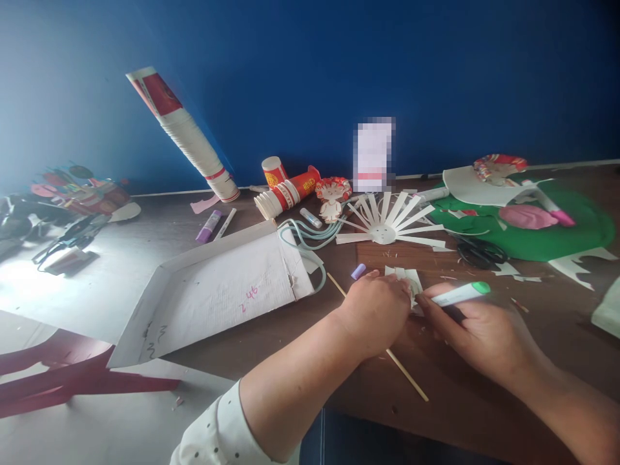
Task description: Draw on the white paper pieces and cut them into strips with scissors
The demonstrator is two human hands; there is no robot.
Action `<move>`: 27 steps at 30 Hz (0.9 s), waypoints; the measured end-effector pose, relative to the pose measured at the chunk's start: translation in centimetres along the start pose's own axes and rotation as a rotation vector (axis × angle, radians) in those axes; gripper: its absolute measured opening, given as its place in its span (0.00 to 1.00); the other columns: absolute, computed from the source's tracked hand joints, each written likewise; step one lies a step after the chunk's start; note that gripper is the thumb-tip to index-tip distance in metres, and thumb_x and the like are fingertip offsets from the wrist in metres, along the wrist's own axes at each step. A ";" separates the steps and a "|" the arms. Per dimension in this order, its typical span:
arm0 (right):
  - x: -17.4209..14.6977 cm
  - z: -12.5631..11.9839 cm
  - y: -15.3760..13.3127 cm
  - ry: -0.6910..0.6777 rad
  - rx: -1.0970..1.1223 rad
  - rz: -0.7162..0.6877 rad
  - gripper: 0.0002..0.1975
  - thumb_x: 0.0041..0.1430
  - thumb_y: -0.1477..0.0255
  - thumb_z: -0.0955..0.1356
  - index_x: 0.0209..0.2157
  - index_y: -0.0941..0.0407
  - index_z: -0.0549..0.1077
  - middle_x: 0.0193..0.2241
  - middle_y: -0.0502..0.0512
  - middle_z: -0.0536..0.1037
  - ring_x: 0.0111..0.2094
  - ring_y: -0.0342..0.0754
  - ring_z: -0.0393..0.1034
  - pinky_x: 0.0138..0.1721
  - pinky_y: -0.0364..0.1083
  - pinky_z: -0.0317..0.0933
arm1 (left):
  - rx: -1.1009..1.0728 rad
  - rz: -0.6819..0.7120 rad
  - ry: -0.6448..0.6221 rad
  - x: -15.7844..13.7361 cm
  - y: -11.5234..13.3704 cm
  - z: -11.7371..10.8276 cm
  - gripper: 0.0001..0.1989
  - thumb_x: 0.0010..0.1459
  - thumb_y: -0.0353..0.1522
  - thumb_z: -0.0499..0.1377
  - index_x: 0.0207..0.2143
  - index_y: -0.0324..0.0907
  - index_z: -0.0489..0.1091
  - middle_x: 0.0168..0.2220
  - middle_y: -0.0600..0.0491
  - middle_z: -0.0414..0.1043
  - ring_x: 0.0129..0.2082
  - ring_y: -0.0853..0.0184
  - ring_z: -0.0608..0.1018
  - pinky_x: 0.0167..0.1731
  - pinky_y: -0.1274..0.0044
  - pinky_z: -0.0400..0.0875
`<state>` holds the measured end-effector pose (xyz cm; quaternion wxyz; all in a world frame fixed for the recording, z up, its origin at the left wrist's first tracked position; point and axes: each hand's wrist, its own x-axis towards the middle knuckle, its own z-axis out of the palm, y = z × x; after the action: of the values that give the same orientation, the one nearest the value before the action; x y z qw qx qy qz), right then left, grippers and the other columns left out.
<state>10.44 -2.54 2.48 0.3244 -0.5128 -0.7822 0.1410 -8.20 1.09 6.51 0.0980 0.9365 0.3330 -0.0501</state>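
Observation:
In the head view my right hand [479, 329] is closed around a white marker [453, 296] with a green end, its other end pointing down toward a small piece of white paper [415, 279]. My left hand [380, 307] lies over that paper with its fingers curled, holding it against the table. Part of the paper and most of the left fingertips are hidden behind the hand. A thin wooden stick [407, 376] passes beneath my left hand. Just beyond it lies a small purple cap [358, 271].
Behind my hands lies a white paper fan of strips [382, 234]. Black scissors [479, 252] and green paper [588, 210] are to the right. A shallow cardboard box lid [208, 290] sits left, with stacked paper cups [191, 142] leaning on the wall behind.

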 end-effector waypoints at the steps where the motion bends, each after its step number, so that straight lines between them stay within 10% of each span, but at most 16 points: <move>1: 0.0 0.0 0.0 -0.001 0.000 0.004 0.18 0.70 0.59 0.63 0.29 0.51 0.75 0.22 0.48 0.80 0.21 0.47 0.76 0.24 0.44 0.65 | -0.003 -0.001 0.000 0.0 0.0 0.0 0.14 0.66 0.26 0.53 0.51 0.33 0.72 0.53 0.42 0.76 0.55 0.60 0.76 0.58 0.69 0.68; 27: -0.6 0.5 0.3 -0.044 0.057 0.047 0.17 0.70 0.58 0.63 0.30 0.50 0.75 0.22 0.49 0.80 0.22 0.49 0.76 0.26 0.46 0.66 | -0.041 -0.035 -0.011 -0.1 0.0 -0.2 0.12 0.63 0.25 0.55 0.47 0.35 0.73 0.50 0.44 0.78 0.52 0.60 0.79 0.51 0.72 0.74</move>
<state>10.46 -2.90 1.68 0.3183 -0.5182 -0.7727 0.1820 -8.24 1.03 6.69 0.1183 0.9279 0.3499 -0.0503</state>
